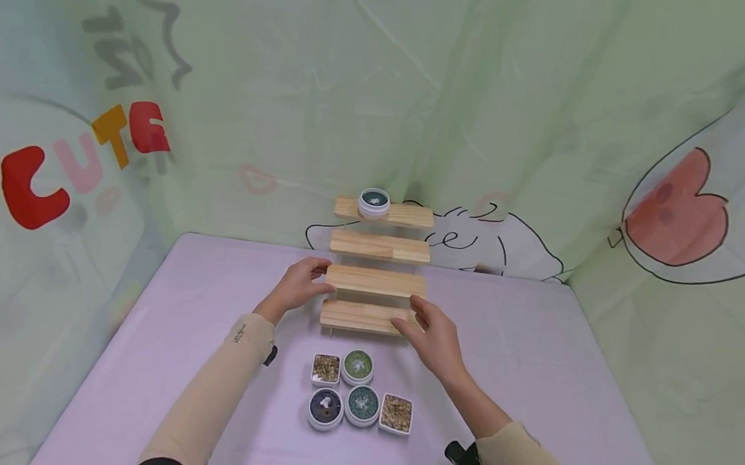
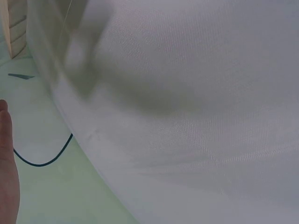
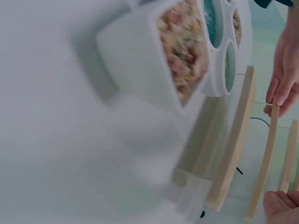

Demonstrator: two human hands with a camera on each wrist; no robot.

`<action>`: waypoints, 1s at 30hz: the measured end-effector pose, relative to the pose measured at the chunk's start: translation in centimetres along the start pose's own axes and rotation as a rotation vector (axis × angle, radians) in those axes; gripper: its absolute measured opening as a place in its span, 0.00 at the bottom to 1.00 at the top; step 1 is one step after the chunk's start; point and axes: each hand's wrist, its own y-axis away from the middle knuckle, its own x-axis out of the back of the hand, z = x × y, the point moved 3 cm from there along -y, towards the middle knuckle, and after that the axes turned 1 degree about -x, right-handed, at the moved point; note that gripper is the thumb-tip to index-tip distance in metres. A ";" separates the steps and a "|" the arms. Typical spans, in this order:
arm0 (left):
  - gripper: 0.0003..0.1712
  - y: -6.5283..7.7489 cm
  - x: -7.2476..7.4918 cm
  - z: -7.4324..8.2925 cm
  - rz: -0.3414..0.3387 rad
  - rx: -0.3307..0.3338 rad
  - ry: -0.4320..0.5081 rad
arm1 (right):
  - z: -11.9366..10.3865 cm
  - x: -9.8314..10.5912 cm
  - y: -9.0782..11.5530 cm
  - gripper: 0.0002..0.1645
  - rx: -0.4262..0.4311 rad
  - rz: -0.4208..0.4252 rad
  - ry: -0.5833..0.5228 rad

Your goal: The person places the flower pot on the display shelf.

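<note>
A tiered stand with pale wooden boards (image 1: pixel 376 282) stands at the back of the table. My left hand (image 1: pixel 297 283) pinches the left end of a middle board between thumb and fingers; in the right wrist view that left hand (image 3: pixel 286 70) meets the board's end. At the stand's right end, my right hand (image 1: pixel 436 340) has its fingertips against the boards, thumb and fingers apart. On the top board sits a round white tub (image 1: pixel 374 203) with dark green contents. The left wrist view catches only part of my left hand (image 2: pixel 7 163) at its edge.
In front of the stand are square white tubs of brown bits (image 1: pixel 325 368) (image 1: pixel 395 414), and round tubs with green (image 1: pixel 358 365), teal (image 1: pixel 362 405) and dark contents (image 1: pixel 326 408). A lilac cloth (image 1: pixel 204 365) covers the table; a printed curtain (image 1: pixel 277 108) hangs close behind.
</note>
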 end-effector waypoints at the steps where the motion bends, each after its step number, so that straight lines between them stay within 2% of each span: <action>1: 0.37 0.0 0.0 0.0 0.000 -0.001 -0.001 | 0.3 -0.1 0.4 0.40 -0.006 -0.004 0.007; 13: 0.38 -0.1 0.1 0.0 -0.003 0.004 -0.002 | 3.0 -0.2 4.9 0.39 -0.054 -0.056 0.028; 25: 0.38 -0.2 0.0 -0.1 -0.014 0.026 0.016 | 5.3 -1.4 8.5 0.39 -0.131 -0.132 0.000; 30: 0.38 -0.1 -0.1 -0.1 -0.011 0.031 0.021 | 5.8 -1.7 9.7 0.39 -0.123 -0.164 -0.007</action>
